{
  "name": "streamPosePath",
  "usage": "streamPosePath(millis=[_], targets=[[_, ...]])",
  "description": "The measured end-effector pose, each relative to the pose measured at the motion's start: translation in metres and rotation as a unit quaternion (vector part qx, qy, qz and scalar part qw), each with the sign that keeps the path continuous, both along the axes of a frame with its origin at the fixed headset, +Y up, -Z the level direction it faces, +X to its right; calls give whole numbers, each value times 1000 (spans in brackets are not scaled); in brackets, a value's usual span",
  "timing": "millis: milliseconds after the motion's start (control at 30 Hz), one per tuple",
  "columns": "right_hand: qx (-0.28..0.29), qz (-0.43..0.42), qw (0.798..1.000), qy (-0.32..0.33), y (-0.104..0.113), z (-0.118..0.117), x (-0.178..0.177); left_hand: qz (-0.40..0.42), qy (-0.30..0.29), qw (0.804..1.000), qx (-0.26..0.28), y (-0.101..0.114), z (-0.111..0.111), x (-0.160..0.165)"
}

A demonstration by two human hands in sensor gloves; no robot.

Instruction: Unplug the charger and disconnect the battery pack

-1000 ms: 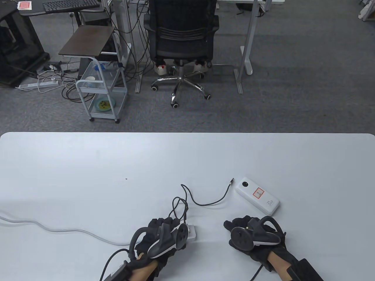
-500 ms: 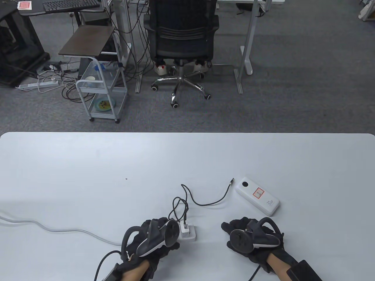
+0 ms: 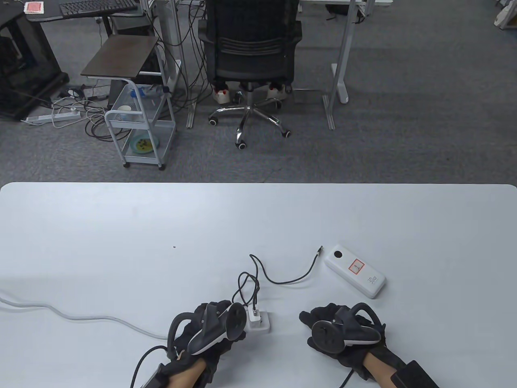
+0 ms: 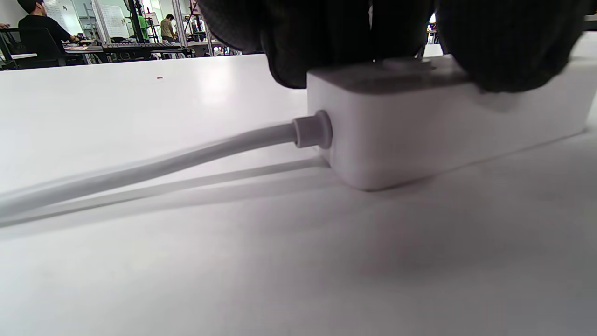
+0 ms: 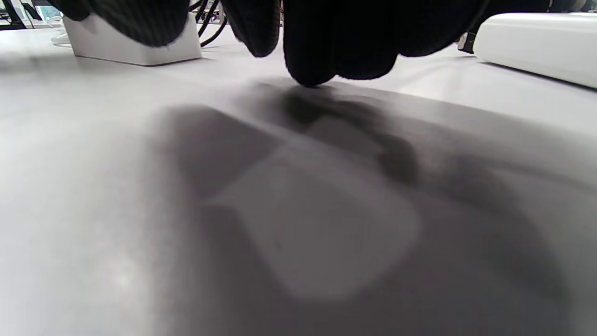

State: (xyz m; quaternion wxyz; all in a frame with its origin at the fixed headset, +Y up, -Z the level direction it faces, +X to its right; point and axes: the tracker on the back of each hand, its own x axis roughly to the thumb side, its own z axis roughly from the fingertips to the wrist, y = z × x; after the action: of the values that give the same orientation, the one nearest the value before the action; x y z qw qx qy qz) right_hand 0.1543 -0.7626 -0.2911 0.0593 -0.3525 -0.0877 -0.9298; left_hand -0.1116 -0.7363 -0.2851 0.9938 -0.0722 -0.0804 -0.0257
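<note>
The left hand (image 3: pixel 210 329) in its black sensor glove is pressing down on the white rectangular plastic power strip (image 4: pixel 443 116), its fingers (image 4: pixel 503 42) lying flat across the strip's top. A small white charger cube (image 3: pixel 255 314) is sitting plugged into the strip's right end, just beside the hand. The thin black cable (image 3: pixel 278 279) is looping from the charger toward the white oblong battery pack (image 3: pixel 355 271), its free plug (image 3: pixel 320 250) lying just beside the pack, not inserted. The right hand (image 3: pixel 341 333) is resting loosely curled on the pale grey worktop (image 3: pixel 121 226), holding nothing, near the pack. A thick white cord (image 3: pixel 80 317) is trailing left from the strip.
</note>
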Motion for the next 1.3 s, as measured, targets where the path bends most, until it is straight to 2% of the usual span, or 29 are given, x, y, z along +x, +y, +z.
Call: streamPosePath(millis=[133, 233, 367, 533, 733, 967, 1067, 1200, 1300], targets=[[35, -86, 996, 15, 17, 8, -8, -2, 5, 1000, 2, 0, 1, 1], [49, -171, 984, 9, 37, 8, -19, 3, 11, 1000, -8, 0, 0, 1], [40, -188, 981, 1, 48, -6, -41, 11, 9, 1000, -1, -1, 1, -1], [9, -178, 984, 5, 46, -30, -76, -2, 10, 1000, 9, -1, 5, 2], [-38, -209, 977, 28, 35, -40, -107, 1, 18, 1000, 3, -1, 4, 3], [-64, -213, 975, 12, 29, -41, -108, -17, 17, 1000, 13, -2, 10, 8], [-56, -179, 982, -18, 22, -42, -109, -23, 14, 1000, 14, -2, 10, 10], [-52, -194, 980, -4, 23, -41, -109, -38, 11, 999, 17, -1, 10, 12], [-3, -200, 980, 13, 26, -37, -112, -36, 12, 999, 10, 0, 8, 12]])
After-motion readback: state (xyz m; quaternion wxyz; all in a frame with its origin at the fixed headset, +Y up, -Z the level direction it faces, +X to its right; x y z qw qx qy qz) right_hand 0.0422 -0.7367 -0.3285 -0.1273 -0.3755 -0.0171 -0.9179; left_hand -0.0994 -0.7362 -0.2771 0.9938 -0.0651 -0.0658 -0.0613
